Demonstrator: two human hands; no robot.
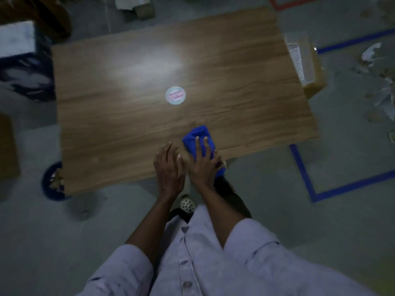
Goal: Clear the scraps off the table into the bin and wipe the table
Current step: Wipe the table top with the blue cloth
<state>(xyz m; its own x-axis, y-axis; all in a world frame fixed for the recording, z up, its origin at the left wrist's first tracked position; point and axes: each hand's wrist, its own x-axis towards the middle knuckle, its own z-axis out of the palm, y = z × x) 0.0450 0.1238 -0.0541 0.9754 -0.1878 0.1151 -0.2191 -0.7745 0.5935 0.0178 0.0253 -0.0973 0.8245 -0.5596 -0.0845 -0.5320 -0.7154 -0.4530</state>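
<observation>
A blue cloth (197, 135) lies bunched on the near edge of the wooden table (128, 124). My right hand (203, 163) presses down on it with straight fingers spread over the fabric. Just to its left, my left hand (168, 167) lies flat on the tabletop at the near edge, holding nothing. A round white sticker (175, 95) sits in the middle of the table. A blue bin (48, 184) with brownish scraps inside stands on the floor at the table's near left corner, partly hidden under the tabletop.
A cardboard box (305, 65) with clear plastic on top stands by the table's right edge. Torn paper scraps (378, 67) litter the floor at the right. Blue tape lines (303, 167) mark the floor. A dark crate (23, 67) stands at the left.
</observation>
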